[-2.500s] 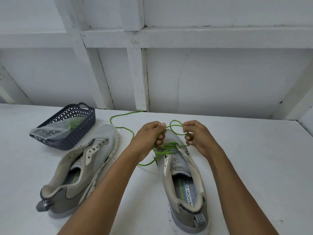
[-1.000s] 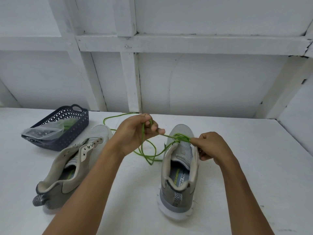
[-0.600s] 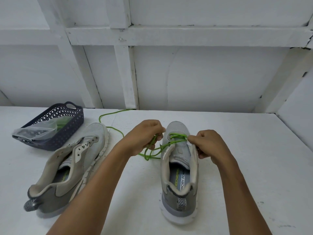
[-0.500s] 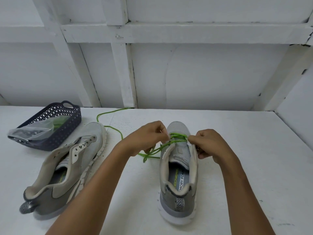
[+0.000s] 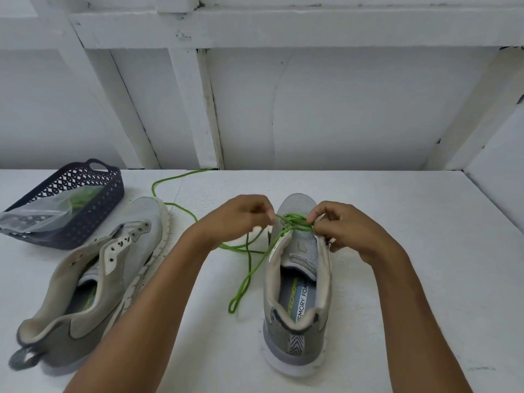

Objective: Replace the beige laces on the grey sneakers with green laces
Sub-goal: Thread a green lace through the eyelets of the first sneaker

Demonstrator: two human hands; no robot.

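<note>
Two grey sneakers stand on the white table. The right sneaker (image 5: 297,282) sits heel toward me, with a green lace (image 5: 293,222) threaded across its lowest eyelets near the toe. My left hand (image 5: 238,217) pinches the lace at the shoe's left side. My right hand (image 5: 346,228) pinches it at the right side. A slack loop of the lace (image 5: 243,285) lies on the table left of the shoe, and its long tail (image 5: 170,188) trails back toward the wall. The left sneaker (image 5: 93,276) lies unlaced, its eyelets empty.
A dark lattice basket (image 5: 71,199) stands at the back left, holding a clear plastic bag (image 5: 37,214) with something green inside. A white panelled wall (image 5: 283,109) closes off the back of the table.
My left hand dropped from its raised pull back to the shoe's toe. The lace tightened across the eyelets, and a slack loop now lies on the table beside the shoe.
</note>
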